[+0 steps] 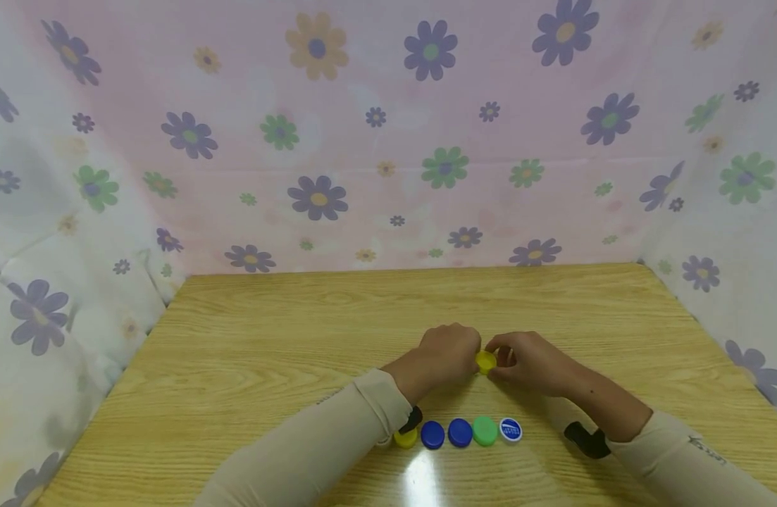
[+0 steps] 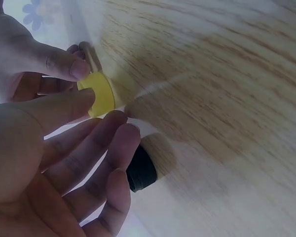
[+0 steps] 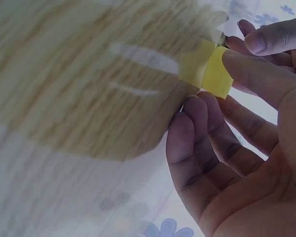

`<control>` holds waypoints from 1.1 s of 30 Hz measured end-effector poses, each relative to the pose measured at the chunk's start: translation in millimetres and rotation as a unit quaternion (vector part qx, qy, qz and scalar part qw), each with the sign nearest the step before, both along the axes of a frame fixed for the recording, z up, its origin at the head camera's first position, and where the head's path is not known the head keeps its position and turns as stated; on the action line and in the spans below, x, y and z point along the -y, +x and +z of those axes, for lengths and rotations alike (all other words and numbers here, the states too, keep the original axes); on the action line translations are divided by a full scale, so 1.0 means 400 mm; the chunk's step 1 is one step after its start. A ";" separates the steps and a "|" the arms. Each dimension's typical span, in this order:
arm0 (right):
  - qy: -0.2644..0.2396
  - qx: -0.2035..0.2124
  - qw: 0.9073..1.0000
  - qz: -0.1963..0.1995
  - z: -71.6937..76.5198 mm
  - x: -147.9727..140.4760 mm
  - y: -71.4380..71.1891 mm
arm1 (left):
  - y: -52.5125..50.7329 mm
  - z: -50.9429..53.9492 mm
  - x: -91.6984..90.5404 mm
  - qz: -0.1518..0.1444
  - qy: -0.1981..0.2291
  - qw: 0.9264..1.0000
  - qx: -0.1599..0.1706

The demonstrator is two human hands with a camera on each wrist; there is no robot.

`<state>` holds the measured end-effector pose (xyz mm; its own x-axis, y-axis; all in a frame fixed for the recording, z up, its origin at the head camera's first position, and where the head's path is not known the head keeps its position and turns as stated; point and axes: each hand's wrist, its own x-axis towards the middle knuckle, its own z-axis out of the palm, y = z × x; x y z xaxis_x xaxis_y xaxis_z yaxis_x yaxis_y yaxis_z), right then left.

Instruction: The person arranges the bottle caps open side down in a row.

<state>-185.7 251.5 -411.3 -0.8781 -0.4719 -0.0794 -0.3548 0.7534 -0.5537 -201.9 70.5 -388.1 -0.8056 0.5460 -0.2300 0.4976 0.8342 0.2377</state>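
Observation:
A yellow bottle cap (image 1: 486, 362) is between my two hands, at the right of the table's middle in the head view. My left hand (image 1: 448, 353) pinches it from the left, its thumb against the cap (image 2: 102, 94) in the left wrist view. From the other side my right hand (image 1: 532, 362) pinches the same cap (image 3: 217, 74) between thumb and fingers. Behind the left fingers in the left wrist view, a black cap (image 2: 140, 170) is partly covered; the left hand hides it in the head view.
Nearer me lies a row of caps: a yellow one (image 1: 405, 437) partly under my left sleeve, two blue ones (image 1: 432, 435), a green one (image 1: 485, 431) and a white-and-blue one (image 1: 511, 429). A pale cap's edge shows beside the yellow one. Flowered cloth (image 1: 375, 176) walls the wooden table (image 1: 287, 317).

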 end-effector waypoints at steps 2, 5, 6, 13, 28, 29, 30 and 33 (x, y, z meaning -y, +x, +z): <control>0.000 0.003 1.000 -0.002 0.000 0.000 0.000 | 0.001 0.001 -0.001 0.000 0.002 1.000 0.002; 0.000 0.004 1.000 -0.001 -0.001 0.000 0.000 | 0.003 0.002 -0.001 0.003 0.007 1.000 0.008; 0.000 0.003 1.000 0.000 -0.002 0.000 0.000 | 0.003 0.001 0.000 0.004 0.010 1.000 0.011; -0.008 0.005 1.000 0.007 0.001 -0.004 0.002 | -0.003 -0.008 0.017 0.012 0.080 0.995 0.054; -0.062 -0.027 0.998 0.011 0.058 -0.001 0.017 | -0.028 -0.006 0.077 0.069 0.310 0.932 0.177; -0.068 -0.023 0.997 0.012 0.058 -0.001 0.017 | -0.028 -0.007 0.078 0.068 0.311 0.932 0.173; -0.074 -0.018 0.997 0.014 0.058 -0.002 0.017 | -0.028 -0.006 0.079 0.068 0.311 0.933 0.168; -0.098 0.012 0.995 0.010 0.056 -0.003 0.017 | -0.025 -0.006 0.082 0.062 0.302 0.941 0.137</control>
